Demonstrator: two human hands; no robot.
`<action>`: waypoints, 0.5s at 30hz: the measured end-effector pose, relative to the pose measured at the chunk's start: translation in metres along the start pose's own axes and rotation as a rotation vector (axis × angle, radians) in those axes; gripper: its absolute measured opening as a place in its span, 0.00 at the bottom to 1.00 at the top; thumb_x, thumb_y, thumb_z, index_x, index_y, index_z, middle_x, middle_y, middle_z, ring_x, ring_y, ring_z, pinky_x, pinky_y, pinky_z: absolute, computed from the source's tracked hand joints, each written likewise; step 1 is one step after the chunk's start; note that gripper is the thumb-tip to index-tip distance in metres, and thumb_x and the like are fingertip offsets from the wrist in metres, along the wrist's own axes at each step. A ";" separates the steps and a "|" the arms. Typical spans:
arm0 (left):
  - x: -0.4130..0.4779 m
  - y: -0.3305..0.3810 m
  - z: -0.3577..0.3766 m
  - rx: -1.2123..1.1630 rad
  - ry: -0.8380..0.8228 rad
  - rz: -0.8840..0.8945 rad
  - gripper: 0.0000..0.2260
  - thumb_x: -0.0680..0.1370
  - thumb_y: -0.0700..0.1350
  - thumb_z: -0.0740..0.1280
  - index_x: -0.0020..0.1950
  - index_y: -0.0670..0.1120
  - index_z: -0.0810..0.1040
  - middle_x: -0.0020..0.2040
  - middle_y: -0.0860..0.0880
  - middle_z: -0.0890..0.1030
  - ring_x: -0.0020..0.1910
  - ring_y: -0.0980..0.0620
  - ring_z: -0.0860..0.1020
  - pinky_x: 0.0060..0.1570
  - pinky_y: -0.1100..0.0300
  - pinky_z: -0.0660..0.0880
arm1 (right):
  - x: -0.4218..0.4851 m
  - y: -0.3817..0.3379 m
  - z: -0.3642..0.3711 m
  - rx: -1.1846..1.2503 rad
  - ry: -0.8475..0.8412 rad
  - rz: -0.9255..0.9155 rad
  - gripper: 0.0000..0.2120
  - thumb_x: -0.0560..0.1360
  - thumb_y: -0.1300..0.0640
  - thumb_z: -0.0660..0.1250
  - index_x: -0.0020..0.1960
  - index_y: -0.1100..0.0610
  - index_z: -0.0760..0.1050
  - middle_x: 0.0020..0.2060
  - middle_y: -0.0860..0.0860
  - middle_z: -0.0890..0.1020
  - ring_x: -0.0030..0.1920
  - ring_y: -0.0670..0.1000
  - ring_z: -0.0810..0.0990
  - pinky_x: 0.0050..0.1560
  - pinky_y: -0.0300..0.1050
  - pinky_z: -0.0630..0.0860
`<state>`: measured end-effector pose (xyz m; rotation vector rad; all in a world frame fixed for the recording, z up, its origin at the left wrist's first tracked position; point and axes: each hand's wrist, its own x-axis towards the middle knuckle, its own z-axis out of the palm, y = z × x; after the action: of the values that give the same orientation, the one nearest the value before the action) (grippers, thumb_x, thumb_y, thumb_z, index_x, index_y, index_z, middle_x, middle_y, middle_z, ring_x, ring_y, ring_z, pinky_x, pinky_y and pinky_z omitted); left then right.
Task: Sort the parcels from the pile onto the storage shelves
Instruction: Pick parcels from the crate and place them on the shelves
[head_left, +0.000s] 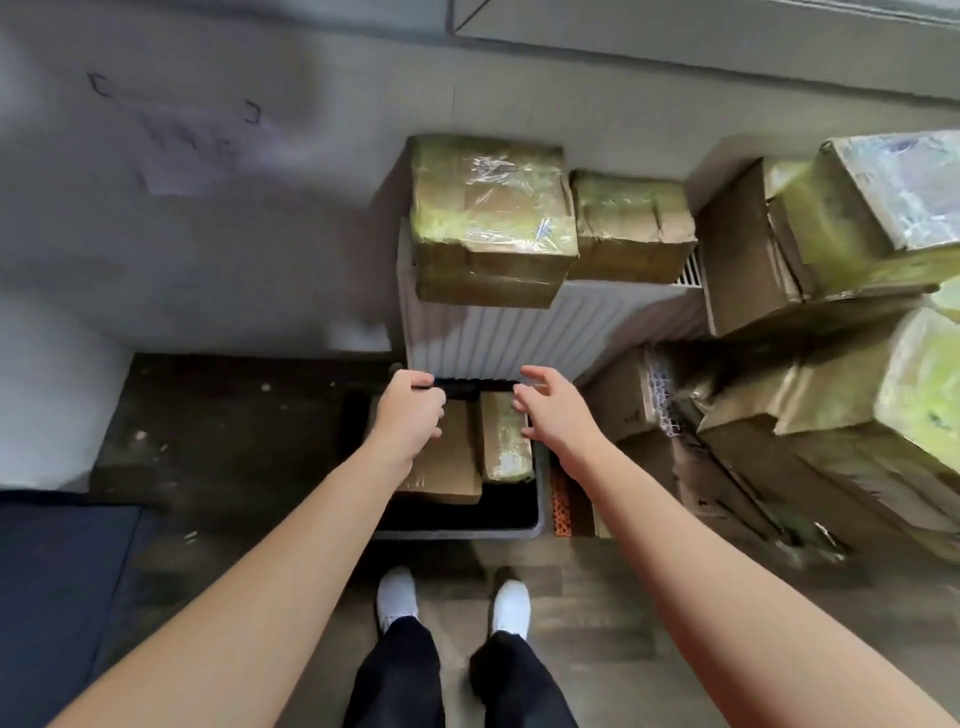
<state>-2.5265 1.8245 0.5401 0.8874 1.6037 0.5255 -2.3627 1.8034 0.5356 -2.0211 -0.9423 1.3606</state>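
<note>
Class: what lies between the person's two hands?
In the head view, a black bar, gripped by the left hand, spans the gap toward the right hand; a taped parcel lies below.

The left hand (410, 415), curled round the black handle (462, 387), is hiding its end and much of the flat parcel (452, 467) below. The parcel pile (831, 441) is running off the right edge, and the wall markings (176, 135) are blurring unreadably.

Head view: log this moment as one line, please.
left hand: grips handle | right hand: open, near handle, not gripping | black bin: holds two parcels | radiator: two wrapped boxes on top
</note>
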 end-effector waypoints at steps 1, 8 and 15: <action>0.012 -0.010 0.009 0.006 -0.005 -0.024 0.16 0.80 0.37 0.60 0.67 0.44 0.71 0.46 0.51 0.74 0.48 0.52 0.77 0.55 0.51 0.79 | 0.015 0.018 0.001 -0.007 -0.003 0.024 0.20 0.80 0.53 0.62 0.71 0.51 0.69 0.60 0.52 0.78 0.58 0.52 0.79 0.59 0.55 0.79; 0.120 -0.099 0.087 0.135 -0.075 -0.134 0.19 0.79 0.40 0.60 0.71 0.46 0.69 0.57 0.50 0.76 0.49 0.53 0.77 0.58 0.53 0.77 | 0.124 0.145 0.009 -0.092 0.040 0.121 0.21 0.80 0.53 0.62 0.73 0.52 0.68 0.65 0.50 0.77 0.63 0.50 0.76 0.65 0.49 0.73; 0.197 -0.172 0.153 0.321 -0.187 -0.153 0.23 0.81 0.40 0.59 0.76 0.44 0.66 0.73 0.46 0.70 0.67 0.46 0.72 0.69 0.52 0.69 | 0.210 0.234 0.023 -0.243 -0.034 0.121 0.25 0.83 0.48 0.57 0.77 0.56 0.62 0.74 0.52 0.69 0.71 0.52 0.69 0.64 0.42 0.64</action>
<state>-2.4315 1.8532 0.2539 1.0086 1.5908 0.0740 -2.2710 1.8234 0.2343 -2.2745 -1.0588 1.4058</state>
